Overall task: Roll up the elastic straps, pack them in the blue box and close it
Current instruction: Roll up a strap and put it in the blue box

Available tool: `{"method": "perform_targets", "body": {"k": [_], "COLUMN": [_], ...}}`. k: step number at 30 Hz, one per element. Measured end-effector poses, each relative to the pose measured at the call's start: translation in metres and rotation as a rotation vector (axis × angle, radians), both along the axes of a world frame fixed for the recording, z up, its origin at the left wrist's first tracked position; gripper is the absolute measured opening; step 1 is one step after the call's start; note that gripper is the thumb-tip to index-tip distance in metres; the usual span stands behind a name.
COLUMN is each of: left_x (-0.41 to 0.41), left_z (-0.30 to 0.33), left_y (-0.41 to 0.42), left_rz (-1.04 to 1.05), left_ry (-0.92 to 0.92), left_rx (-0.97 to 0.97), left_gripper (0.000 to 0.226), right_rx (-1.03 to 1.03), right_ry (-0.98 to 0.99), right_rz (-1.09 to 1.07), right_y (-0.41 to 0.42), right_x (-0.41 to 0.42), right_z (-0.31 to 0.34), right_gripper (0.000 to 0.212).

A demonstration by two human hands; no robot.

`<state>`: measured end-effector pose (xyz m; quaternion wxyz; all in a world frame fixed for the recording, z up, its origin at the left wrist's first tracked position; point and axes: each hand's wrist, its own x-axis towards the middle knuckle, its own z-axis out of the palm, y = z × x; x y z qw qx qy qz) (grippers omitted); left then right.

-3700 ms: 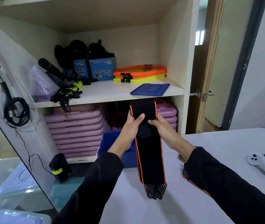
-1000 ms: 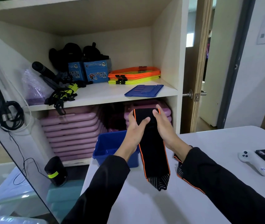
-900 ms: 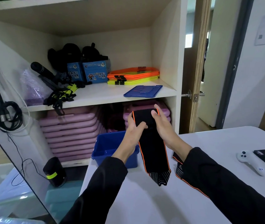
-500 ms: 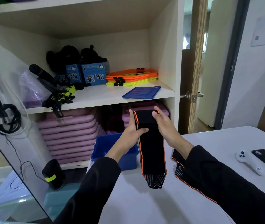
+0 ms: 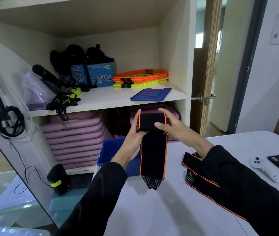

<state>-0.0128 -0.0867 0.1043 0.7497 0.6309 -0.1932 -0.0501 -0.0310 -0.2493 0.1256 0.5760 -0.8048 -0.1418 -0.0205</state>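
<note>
Strap point(image 5: 152, 150) rolled further at top than before; left hand point(image 5: 134, 136) gripped the roll, right hand point(image 5: 170, 128) pinched it; less tail hung over worktop point(image 5: 169, 210).

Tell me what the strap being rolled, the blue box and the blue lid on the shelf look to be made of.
Strap: soft woven elastic fabric, matte black, orange edging; it bends into a roll and hangs limp.
Blue box: likely moulded plastic, smooth with a slight sheen.
Blue lid: same-looking rigid plastic, with moulded ridges.

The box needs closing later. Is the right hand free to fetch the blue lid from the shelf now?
Probably not yet: the right hand is on the strap the left hand grips. The lid itself lies uncovered at the shelf's front.
</note>
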Motion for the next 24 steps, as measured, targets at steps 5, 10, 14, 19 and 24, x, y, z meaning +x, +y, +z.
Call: {"method": "perform_targets", "body": {"k": [5,10,14,19,24], "left_x": [-0.001,-0.001,0.002,0.005,0.007], "left_z": [0.004,0.003,0.004,0.002,0.001], "left_y": [0.000,0.007,0.007,0.007,0.007], "left_rz": [-0.028,-0.176,-0.193,-0.180,-0.127], "left_ry": [0.117,0.233,0.237,0.228,0.180], "left_rx": [0.006,0.009,-0.024,-0.069,-0.134], "left_gripper": [0.039,0.039,0.041,0.035,0.034], "right_rx": [0.356,0.376,0.269,0.303,0.365], "right_ry": [0.042,0.009,-0.022,-0.008,0.026], "right_rz": [0.027,0.055,0.068,0.042,0.064], "right_y": [-0.001,-0.003,-0.004,-0.002,0.000], "right_x": [0.008,0.010,0.008,0.010,0.010], "right_z": [-0.002,-0.002,0.000,-0.003,-0.009], "right_gripper": [0.060,0.063,0.063,0.057,0.046]}}
